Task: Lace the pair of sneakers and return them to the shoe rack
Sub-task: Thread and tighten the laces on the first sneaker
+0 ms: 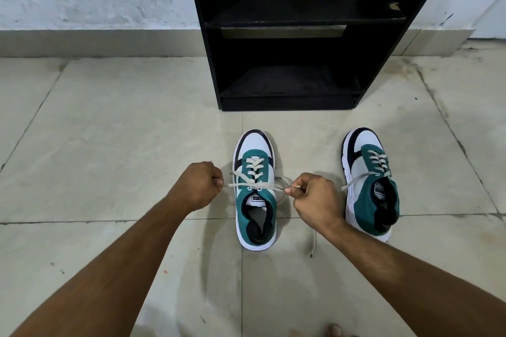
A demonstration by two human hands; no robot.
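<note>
Two green, white and black sneakers stand on the tiled floor, toes pointing away from me. The left sneaker (254, 200) is laced with a cream lace (253, 186). That lace is stretched sideways across the top eyelets. My left hand (201, 185) is closed on its left end, just left of the shoe. My right hand (313, 200) is closed on its right end, between the two shoes. The right sneaker (369, 186) leans a little, laced, with one loose lace end (353, 183) trailing to its left.
A black shoe rack (290, 33) stands against the wall straight ahead, its two visible shelves bare. Another lace end (314, 243) lies on the floor below my right wrist. A toe (332, 330) shows at the bottom edge.
</note>
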